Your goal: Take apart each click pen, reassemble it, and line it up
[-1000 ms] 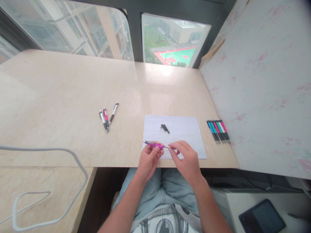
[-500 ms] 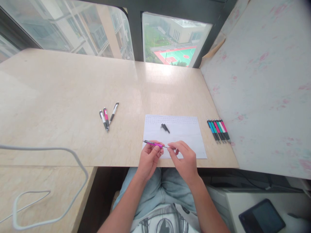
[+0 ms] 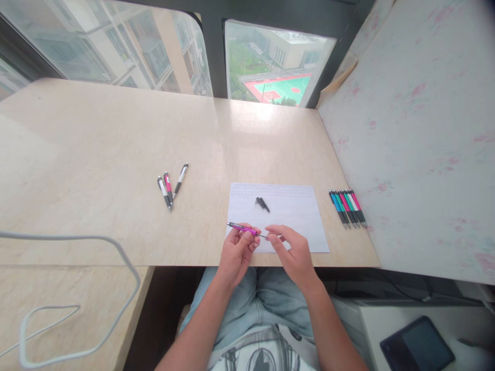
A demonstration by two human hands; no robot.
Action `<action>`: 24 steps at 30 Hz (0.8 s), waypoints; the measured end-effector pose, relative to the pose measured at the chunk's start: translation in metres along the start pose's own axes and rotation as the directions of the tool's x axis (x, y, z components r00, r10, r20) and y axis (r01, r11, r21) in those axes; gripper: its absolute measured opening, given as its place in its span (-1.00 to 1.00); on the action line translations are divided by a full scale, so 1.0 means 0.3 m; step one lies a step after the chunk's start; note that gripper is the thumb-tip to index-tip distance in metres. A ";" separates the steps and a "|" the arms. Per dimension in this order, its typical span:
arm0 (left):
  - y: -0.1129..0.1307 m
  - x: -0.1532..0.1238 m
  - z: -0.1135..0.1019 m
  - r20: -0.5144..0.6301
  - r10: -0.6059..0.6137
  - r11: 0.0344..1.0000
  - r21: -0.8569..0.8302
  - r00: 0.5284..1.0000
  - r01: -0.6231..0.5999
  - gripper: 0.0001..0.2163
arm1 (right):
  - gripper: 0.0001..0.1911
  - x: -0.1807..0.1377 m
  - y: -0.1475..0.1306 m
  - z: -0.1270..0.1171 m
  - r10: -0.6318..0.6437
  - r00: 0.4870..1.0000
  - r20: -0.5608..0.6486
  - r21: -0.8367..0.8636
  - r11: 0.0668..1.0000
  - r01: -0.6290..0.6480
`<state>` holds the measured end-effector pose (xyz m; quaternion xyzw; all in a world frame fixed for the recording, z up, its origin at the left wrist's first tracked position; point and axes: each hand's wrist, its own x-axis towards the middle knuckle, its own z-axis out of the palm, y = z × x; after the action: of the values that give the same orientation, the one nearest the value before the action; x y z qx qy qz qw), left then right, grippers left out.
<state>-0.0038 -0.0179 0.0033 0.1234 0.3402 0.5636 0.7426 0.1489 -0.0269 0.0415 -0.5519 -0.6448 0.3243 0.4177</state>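
Note:
My left hand [image 3: 237,253] is closed around the pink barrel of a pen [image 3: 247,230], held nearly level above the paper's lower left. Its black clip end points left, and a thin refill [image 3: 262,236] sticks out of the right end. My right hand [image 3: 292,252] has its thumb and fingers closed at the refill's tip, with the index finger slightly raised. Any tiny part between those fingertips is too small to make out. Just beyond the hands, black pen grip pieces [image 3: 262,204] lie on the white sheet of paper [image 3: 297,216], which has handwriting along its top.
Three pens [image 3: 167,186] lie loosely on the table [image 3: 116,154] to the left. A row of several coloured pens [image 3: 347,208] lies at the right, beside the papered wall [image 3: 421,154]. A white cable [image 3: 119,247] loops at the left; a dark tablet [image 3: 417,344] sits lower right.
My right hand has shifted slightly, its index finger lifting a little from the refill's tip. The left hand still holds the pink pen in nearly the same place.

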 end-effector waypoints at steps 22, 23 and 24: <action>0.002 0.009 -0.023 0.016 -0.039 0.987 -0.156 0.999 0.041 -0.82 | -0.71 0.256 0.148 -0.003 0.107 0.978 0.182 -0.569 0.822 0.016; 0.002 0.009 -0.022 0.017 -0.041 0.987 -0.152 0.999 0.043 -0.82 | -0.73 0.255 0.150 -0.003 0.106 0.978 0.178 -0.573 0.819 0.015; 0.003 0.008 -0.020 0.017 -0.042 0.988 -0.148 0.999 0.045 -0.82 | -0.75 0.255 0.152 -0.004 0.105 0.979 0.173 -0.575 0.818 0.014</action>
<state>-0.0080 -0.0165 -0.0017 0.0644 0.2948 0.5701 0.7642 0.1668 0.0565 0.0157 -0.6324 -0.7370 0.1780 0.1588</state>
